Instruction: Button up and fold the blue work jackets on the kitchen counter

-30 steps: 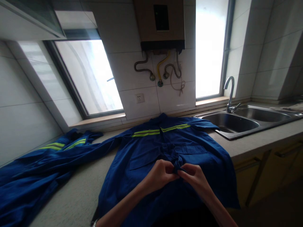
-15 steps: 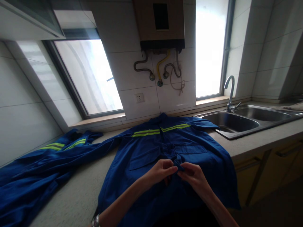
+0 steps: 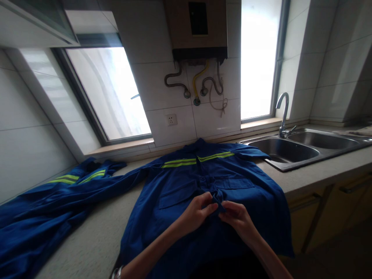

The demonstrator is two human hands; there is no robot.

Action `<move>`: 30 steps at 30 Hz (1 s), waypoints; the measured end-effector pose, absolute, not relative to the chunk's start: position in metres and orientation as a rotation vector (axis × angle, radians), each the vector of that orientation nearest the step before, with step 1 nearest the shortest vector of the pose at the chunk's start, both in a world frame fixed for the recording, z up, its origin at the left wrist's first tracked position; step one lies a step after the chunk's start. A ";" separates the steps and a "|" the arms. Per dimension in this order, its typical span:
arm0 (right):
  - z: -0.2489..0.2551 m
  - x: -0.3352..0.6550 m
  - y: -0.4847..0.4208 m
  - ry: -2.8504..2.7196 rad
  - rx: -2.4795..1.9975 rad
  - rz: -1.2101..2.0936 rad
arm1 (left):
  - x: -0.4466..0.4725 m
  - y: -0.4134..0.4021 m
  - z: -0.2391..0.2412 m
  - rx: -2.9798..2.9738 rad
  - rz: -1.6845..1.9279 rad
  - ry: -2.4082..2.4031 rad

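A blue work jacket [image 3: 174,193] with yellow-green reflective stripes lies spread on the counter, collar toward the wall, its lower part hanging over the front edge. At its front opening, below the pocket flaps, my left hand [image 3: 200,207] pinches the fabric edge between thumb and fingers. Close beside it, my right hand [image 3: 236,217] grips the same raised bit of the jacket's front edge. Whether a button sits between the fingertips is too small and dark to tell. A bracelet shows on my left wrist.
A second blue garment [image 3: 58,201] with matching stripes lies on the counter [image 3: 95,228] to the left. To the right are a double sink [image 3: 283,164] and a tap [image 3: 281,112]. A water heater [image 3: 199,27] with hoses hangs on the wall above an outlet [image 3: 171,119].
Both hands stay at the same spot on the jacket front. My fingers have shifted slightly, and the pinched fabric edge now stands a little more upright.
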State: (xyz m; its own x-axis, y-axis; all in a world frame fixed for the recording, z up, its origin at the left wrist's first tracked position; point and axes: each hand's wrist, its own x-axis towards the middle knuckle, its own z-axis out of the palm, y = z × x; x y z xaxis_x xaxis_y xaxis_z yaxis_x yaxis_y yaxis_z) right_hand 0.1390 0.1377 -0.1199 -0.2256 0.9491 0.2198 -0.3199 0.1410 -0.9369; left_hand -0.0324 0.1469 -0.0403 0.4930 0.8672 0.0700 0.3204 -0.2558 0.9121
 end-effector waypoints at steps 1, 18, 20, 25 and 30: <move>-0.119 0.138 0.136 -1.226 -0.724 1.373 | -0.032 0.147 -0.041 1.814 0.759 1.016; -0.104 0.130 0.128 -1.120 -0.673 1.449 | -0.033 0.148 -0.037 1.999 0.862 1.149; -0.106 0.130 0.128 -1.060 -0.649 1.463 | -0.033 0.147 -0.036 1.999 0.960 1.191; -0.107 0.127 0.129 -0.977 -0.613 1.451 | -0.028 0.138 -0.033 2.079 0.935 1.161; -0.107 0.129 0.132 -1.006 -0.611 1.414 | -0.026 0.132 -0.036 2.206 0.925 1.120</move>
